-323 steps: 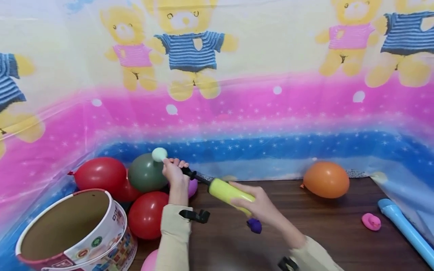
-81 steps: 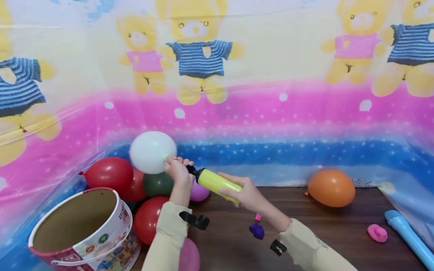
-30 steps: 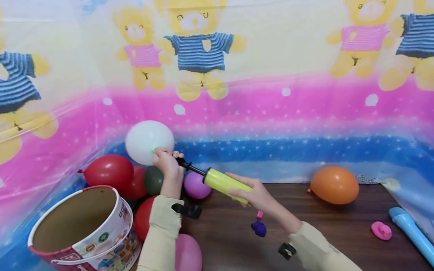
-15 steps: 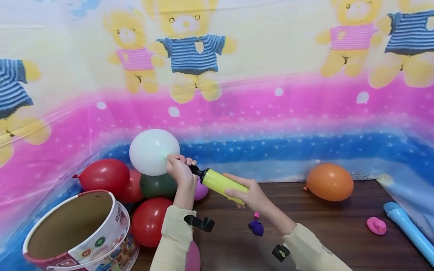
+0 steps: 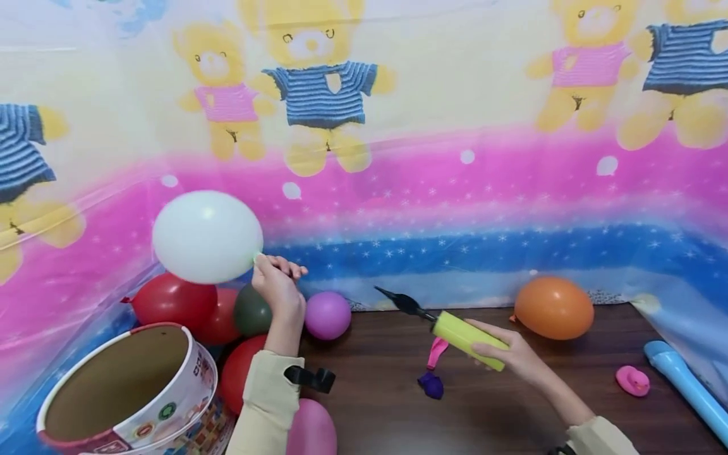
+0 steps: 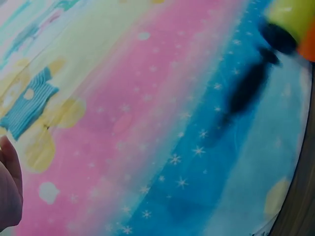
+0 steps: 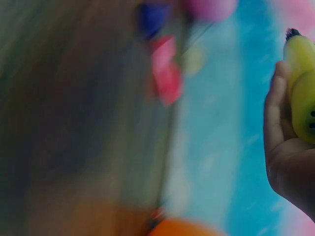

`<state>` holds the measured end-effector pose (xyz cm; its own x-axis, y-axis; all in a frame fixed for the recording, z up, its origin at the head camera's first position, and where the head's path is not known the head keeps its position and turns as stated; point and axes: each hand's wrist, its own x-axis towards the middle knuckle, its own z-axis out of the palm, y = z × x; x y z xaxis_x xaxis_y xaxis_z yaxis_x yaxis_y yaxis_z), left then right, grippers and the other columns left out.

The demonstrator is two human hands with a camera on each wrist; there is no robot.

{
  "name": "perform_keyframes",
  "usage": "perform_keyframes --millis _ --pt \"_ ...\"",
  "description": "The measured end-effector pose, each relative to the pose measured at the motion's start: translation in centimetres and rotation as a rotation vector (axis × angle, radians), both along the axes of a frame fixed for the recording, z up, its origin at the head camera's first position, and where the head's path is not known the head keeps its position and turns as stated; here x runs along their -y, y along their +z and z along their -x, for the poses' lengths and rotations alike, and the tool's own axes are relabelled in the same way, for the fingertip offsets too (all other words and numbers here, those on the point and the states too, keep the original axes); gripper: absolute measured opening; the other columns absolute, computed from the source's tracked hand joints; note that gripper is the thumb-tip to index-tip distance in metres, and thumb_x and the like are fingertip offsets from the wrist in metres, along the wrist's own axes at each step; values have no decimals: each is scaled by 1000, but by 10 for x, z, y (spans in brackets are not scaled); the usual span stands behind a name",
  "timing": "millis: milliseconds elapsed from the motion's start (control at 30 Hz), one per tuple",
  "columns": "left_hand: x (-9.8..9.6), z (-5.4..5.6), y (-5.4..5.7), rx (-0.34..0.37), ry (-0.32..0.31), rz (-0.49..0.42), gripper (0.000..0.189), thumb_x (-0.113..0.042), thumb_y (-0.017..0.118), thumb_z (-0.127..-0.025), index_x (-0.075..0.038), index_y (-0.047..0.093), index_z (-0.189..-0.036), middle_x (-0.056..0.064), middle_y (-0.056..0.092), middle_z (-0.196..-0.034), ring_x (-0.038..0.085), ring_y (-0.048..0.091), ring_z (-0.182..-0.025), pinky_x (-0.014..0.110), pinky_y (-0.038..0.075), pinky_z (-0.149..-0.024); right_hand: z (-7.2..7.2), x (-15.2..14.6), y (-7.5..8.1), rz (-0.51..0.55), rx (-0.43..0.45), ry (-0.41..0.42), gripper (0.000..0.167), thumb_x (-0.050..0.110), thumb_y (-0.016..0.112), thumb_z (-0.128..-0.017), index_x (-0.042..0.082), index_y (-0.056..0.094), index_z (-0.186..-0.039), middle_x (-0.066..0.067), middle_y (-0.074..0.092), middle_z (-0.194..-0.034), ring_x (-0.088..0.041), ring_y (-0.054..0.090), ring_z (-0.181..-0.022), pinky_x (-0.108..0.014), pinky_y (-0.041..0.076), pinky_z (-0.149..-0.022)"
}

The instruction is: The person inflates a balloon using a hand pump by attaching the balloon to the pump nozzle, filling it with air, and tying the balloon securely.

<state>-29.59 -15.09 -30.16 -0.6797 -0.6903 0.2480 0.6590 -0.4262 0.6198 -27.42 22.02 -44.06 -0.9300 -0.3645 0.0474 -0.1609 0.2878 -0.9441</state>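
An inflated white balloon [image 5: 207,237] hangs in the air at the left of the head view. My left hand [image 5: 280,294] pinches its neck between thumb and fingers. To the right, my right hand [image 5: 514,354] grips the yellow barrel of a balloon pump [image 5: 463,338]. The pump's black nozzle points up and left, apart from the balloon. In the right wrist view the pump [image 7: 302,98] lies in the curled fingers of the right hand [image 7: 285,142]. Only the edge of the left hand [image 6: 10,191] shows in the left wrist view, with the blurred pump nozzle [image 6: 246,91] opposite.
A white bucket [image 5: 196,373] stands at the left among red, green and pink balloons. A purple balloon [image 5: 328,315] is behind. Flat pink [image 5: 437,352] and purple [image 5: 430,385] balloons lie mid-table. At right are an orange balloon [image 5: 554,308], a pink duck [image 5: 632,381] and a blue tube [image 5: 685,382].
The white balloon grew from tiny to full over the earlier frames. Since half a second ago it came off the nozzle; the left hand moved left with it, the right hand right with the pump.
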Motion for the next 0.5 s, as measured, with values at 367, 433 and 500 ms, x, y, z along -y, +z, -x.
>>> perform_keyframes --millis 367,433,500 --pt "-14 -8 -15 7 -70 116 37 -23 31 -108 -11 39 -74 -3 40 -53 10 41 -40 25 50 -47 37 -48 -65 -296 102 -249 73 42 66 -90 -4 44 -142 -30 53 -134 -20 56 -95 -28 46 -72" --pt "-15 -10 -16 3 -76 129 37 -25 31 -108 -10 40 -75 -2 42 -54 10 42 -41 25 50 -48 42 -52 -72 -339 90 -238 74 43 66 -90 -5 43 -142 -32 51 -136 -21 57 -96 -28 47 -72" --pt "-17 -11 -17 5 -88 167 37 -27 32 -107 -10 42 -76 -3 46 -55 9 44 -42 25 52 -49 46 -54 -75 -391 55 -222 75 42 67 -90 -6 43 -142 -32 53 -132 -24 56 -93 -31 48 -70"
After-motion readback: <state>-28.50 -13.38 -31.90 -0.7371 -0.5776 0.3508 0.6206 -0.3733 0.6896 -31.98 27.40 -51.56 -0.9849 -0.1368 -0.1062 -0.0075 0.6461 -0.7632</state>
